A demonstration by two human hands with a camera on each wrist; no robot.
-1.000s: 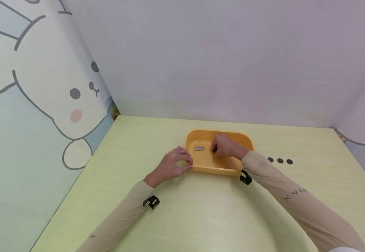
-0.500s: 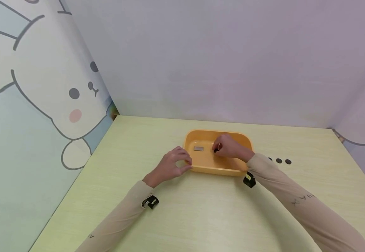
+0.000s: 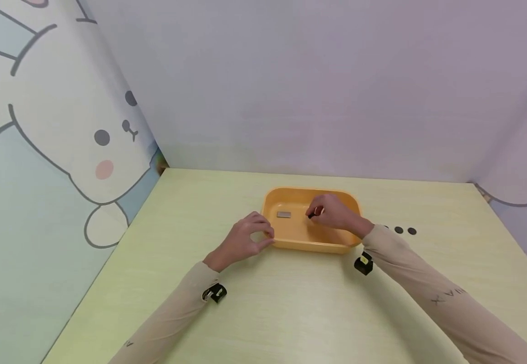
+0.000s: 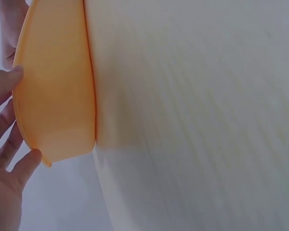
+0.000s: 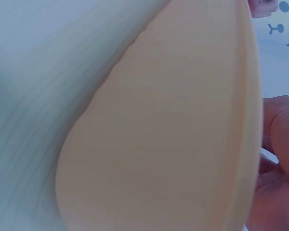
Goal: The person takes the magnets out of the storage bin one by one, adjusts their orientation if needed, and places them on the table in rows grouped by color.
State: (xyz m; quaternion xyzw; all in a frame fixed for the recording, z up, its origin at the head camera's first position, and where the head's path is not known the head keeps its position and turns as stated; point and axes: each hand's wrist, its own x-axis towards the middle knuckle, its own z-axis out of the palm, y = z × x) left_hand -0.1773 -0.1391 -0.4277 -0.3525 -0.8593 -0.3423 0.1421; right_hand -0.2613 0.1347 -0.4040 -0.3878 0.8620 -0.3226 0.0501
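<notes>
An orange tray (image 3: 309, 246) stands on the table, its outer wall filling much of both wrist views. My left hand (image 3: 245, 238) holds the tray's rim at the near left corner, fingers and thumb curled. In the left wrist view, fingertips (image 4: 34, 155) rest against the rim. Over the tray's inside, my right hand (image 3: 332, 212) pinches a small black piece (image 3: 311, 216), mostly hidden by the fingers. A small flat grey rectangle (image 3: 283, 214) lies on the tray floor, left of that hand. The right wrist view shows the right hand (image 5: 284, 139) partly behind the rim.
To the right of the tray, black discs lie in a row: a middle disc (image 3: 398, 230), an end disc (image 3: 411, 231) and one partly covered by the right sleeve (image 3: 395, 250). A pale wall (image 3: 309, 101) rises behind the table (image 3: 281, 303).
My right hand has shifted slightly right and lifted a little inside the tray, with the black piece between its fingers. The left hand stays at the rim. The head view has turned slightly.
</notes>
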